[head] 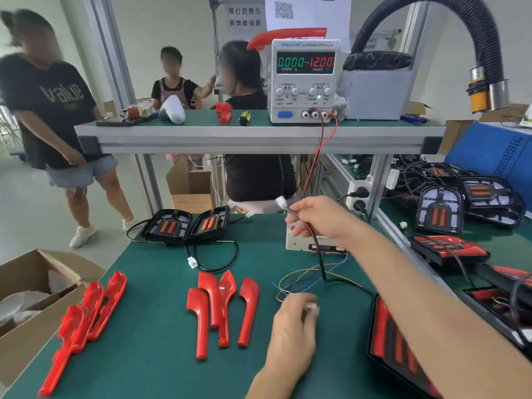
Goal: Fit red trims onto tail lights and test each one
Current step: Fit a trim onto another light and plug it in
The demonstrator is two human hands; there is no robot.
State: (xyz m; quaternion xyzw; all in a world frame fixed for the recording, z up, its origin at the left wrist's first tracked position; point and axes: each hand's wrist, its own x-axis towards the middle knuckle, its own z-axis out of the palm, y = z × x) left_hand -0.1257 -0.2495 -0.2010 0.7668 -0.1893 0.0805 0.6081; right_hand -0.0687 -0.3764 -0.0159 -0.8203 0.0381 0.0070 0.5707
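Two hands apart above the green mat: right hand (319,216) raised, pinching a white test connector (281,203) on its lead; left hand (290,326) lower, gripping a small white plug (312,306). Just right of the left hand, a tail light (394,349); to its left, red trims (221,306).

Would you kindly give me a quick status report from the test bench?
Right hand pinching test lead connector. Left hand gripping tail light's white plug. Not yet mated; supply reads zero amps.
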